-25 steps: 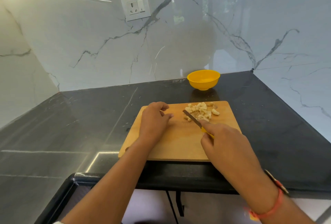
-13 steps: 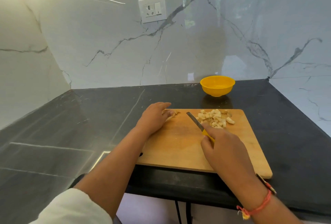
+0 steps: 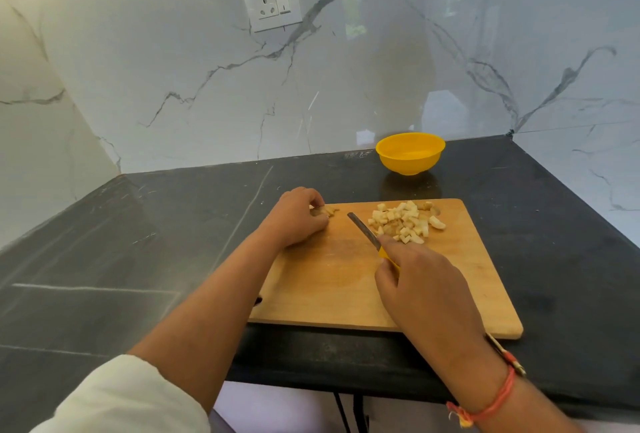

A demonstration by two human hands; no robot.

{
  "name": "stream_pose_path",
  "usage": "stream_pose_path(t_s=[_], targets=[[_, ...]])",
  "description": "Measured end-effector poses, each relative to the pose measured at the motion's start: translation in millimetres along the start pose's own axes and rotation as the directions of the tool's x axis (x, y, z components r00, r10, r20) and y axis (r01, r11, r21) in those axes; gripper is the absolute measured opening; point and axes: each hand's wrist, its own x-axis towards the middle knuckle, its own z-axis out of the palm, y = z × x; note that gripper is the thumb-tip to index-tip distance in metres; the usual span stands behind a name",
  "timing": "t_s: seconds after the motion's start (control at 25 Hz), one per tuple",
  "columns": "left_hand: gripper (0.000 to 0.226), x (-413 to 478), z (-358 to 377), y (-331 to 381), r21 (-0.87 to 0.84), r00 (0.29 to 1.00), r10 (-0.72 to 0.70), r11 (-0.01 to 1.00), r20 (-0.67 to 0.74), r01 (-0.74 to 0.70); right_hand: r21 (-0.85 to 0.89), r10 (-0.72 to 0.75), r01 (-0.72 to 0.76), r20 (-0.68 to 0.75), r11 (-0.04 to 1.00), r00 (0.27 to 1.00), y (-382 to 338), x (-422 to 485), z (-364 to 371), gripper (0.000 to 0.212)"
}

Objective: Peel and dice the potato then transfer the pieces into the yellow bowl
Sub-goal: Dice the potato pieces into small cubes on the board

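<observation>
Step in hand: dicing, tail end. Peeling is judged done, since no skin is seen on any piece.

Left hand (image 3: 298, 219): fingers curled, tips pinched on a few pale potato strips (image 3: 329, 211) at the far left corner of the cutting board (image 3: 339, 290).

Right hand (image 3: 427, 294): closed round the yellow handle of the knife (image 3: 363, 231), index finger stretched toward the blade. The blade is pointed away and to the left, with its tip near the strips but apart from them. Whether the edge is resting on the board cannot be told.

The diced pile (image 3: 403, 223) is heaped on the far right part of the board, just beside the blade. The yellow bowl (image 3: 410, 153) is set on the black counter (image 3: 138, 259) behind the board, near the wall and apart from the board edge. No pieces are seen in it, so transfer is not yet started.

Next move, as judged:
- The strips are to be brought under the blade, lined up side by side and cut crosswise into cubes matched to the pile.
- Fingertips are to be kept tucked back, as the strips are short and little room is left for a grip.
- Everything is then to be gathered and moved to the bowl, either with the bowl pulled to the board or the board lifted and scraped.
- Loose cubes at the pile's right rim are likely to be scattered if scraped fast.
</observation>
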Motion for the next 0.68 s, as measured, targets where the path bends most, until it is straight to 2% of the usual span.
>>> stream_pose_path(t_s=[0.28,0.44,0.68], targets=[[0.024,-1.4,-4.1,8.5,0.003,0.999,0.02,1.0,-0.025,-0.02,0.027,0.008,-0.007,-0.023,1.0,1.0,2.8,0.4,2.5,0.043],[0.03,-3.3,-7.2,7.0,-0.015,0.998,0.044,0.999,-0.049,-0.044,0.026,0.007,-0.007,-0.031,1.0,0.999,3.5,0.3,3.0,0.042],[0.022,-3.6,-8.2,5.6,-0.076,0.997,0.013,0.997,-0.082,-0.019,0.04,0.008,-0.006,-0.032,0.999,0.999,4.6,0.3,3.6,0.042]])
